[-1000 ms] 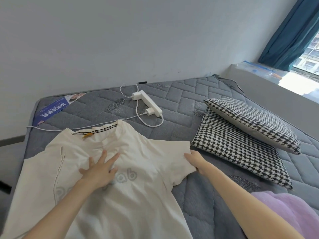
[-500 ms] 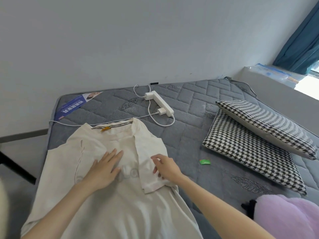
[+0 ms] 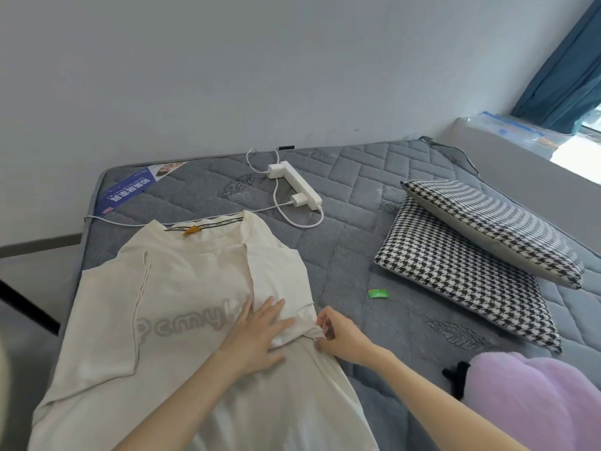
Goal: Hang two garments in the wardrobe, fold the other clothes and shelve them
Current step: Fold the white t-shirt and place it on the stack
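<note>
On the grey quilted mattress [image 3: 357, 177], at 7-8 o'clock of the view, lies the cream T-shirt [image 3: 182, 281], face up w/ collar toward 12 & grey lettering across the chest. Its sleeve on the 3 o'clock side is folded inward over the chest, so that edge runs fairly straight from the collar down to the hands. The other sleeve lies flat at 9.

L hand [image 3: 257, 333] rests palm-down on the shirt at approx 6 o'clock, fingers straight & spread apart. The tips are on the folded-in sleeve & the hand covers the end of the lettering. R hand [image 3: 340, 336] is just beside it at its 3 o'clock, fingers curled together & pinching a bunched bit of fabric at the shirt's side edge. Both forearms are bare & come in from 5-6.

Rest:
- White power strip [image 3: 302, 187] at 12-1 of the shirt w/ two plugs in it.
- Its white cable [image 3: 304, 226] loops on the mattress & passes just behind the collar.
- Small green wrapper [image 3: 378, 293] at 2-3 of the hands, apart from the shirt.
- Two houndstooth pillows [image 3: 455, 281] stacked at 3 o'clock, upper one tilted.
- Lilac fleece item [image 3: 536, 405] at 4-5, in the corner of the view.
- Blue curtain [image 3: 566, 60] at 1-2.
</note>
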`<action>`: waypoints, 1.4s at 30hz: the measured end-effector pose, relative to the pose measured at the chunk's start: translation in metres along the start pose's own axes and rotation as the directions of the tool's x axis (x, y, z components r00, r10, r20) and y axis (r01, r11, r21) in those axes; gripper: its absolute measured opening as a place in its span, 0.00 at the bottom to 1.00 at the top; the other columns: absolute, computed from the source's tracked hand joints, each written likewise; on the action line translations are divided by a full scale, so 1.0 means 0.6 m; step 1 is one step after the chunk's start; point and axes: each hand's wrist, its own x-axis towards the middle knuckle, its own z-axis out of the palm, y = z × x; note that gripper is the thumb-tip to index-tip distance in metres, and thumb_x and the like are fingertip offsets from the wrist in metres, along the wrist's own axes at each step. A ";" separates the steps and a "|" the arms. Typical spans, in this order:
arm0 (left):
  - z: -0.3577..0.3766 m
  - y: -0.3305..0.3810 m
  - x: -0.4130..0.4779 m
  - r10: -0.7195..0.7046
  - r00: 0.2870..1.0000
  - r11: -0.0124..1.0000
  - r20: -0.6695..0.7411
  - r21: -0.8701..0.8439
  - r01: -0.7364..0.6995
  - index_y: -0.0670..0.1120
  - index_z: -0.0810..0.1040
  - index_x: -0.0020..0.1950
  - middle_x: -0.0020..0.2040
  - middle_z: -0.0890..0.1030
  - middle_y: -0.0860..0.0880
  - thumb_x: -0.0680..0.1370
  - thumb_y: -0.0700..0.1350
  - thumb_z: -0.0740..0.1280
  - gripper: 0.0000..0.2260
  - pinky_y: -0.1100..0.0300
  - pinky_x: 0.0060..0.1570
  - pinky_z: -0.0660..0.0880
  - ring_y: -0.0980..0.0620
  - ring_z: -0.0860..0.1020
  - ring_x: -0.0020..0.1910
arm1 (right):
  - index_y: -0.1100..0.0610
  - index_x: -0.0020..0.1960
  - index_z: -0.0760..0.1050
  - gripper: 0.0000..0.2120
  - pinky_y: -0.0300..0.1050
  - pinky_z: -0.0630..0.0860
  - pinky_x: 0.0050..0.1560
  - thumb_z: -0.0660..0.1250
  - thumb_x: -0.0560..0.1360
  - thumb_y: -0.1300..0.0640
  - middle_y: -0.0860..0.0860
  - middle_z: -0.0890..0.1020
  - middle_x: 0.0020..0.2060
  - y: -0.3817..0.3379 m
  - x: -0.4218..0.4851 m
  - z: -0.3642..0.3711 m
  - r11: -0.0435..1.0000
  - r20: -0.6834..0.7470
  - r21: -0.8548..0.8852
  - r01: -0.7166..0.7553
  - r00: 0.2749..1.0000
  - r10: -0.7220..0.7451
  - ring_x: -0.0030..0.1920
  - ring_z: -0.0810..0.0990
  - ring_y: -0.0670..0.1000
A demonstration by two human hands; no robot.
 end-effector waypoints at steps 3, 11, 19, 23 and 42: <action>0.005 0.013 -0.014 -0.017 0.999 0.995 -0.042 0.094 0.021 0.52 0.72 0.67 0.76 0.59 0.47 0.69 0.57 0.71 0.27 0.43 0.72 0.55 0.48 0.59 0.75 | 0.51 0.41 0.67 0.09 0.35 0.64 0.35 0.66 0.71 0.61 0.50 0.75 0.40 -0.003 -0.013 0.013 0.998 -0.133 0.033 0.053 0.990 -0.048 0.35 0.68 0.45; 0.020 0.004 0.000 0.107 0.934 0.959 -0.342 0.282 -0.006 0.48 0.83 0.35 0.51 0.84 0.49 0.66 0.41 0.54 0.16 0.48 0.46 0.80 0.49 0.83 0.49 | 0.57 0.48 0.71 0.04 0.44 0.60 0.30 0.60 0.74 0.58 0.48 0.72 0.41 -0.002 -0.029 0.016 0.795 -0.268 -0.606 -0.004 0.942 -0.199 0.35 0.73 0.55; 0.028 0.002 -0.012 0.006 0.999 0.975 0.034 0.224 -0.014 0.47 0.73 0.61 0.79 0.48 0.45 0.76 0.49 0.58 0.16 0.43 0.73 0.38 0.47 0.45 0.77 | 0.53 0.48 0.62 0.08 0.46 0.62 0.37 0.59 0.73 0.51 0.51 0.74 0.46 0.002 -0.015 -0.020 0.748 0.160 -0.639 0.178 0.982 -0.097 0.42 0.72 0.56; 0.014 -0.006 -0.015 0.042 0.999 0.996 -0.003 0.080 -0.041 0.48 0.74 0.49 0.79 0.49 0.48 0.76 0.55 0.57 0.13 0.48 0.73 0.34 0.50 0.43 0.77 | 0.51 0.41 0.64 0.08 0.45 0.63 0.37 0.60 0.73 0.49 0.46 0.72 0.42 -0.009 -0.006 -0.036 0.853 0.090 -0.513 0.098 0.994 -0.060 0.43 0.70 0.51; -0.034 -0.129 0.054 -0.272 0.962 0.960 -0.007 -0.064 0.271 0.65 0.41 0.75 0.77 0.35 0.56 0.78 0.64 0.54 0.31 0.39 0.72 0.43 0.49 0.38 0.77 | 0.65 0.44 0.77 0.15 0.43 0.67 0.40 0.60 0.78 0.54 0.55 0.75 0.38 -0.063 0.241 -0.022 0.849 -0.152 0.435 -0.300 0.904 0.398 0.41 0.74 0.53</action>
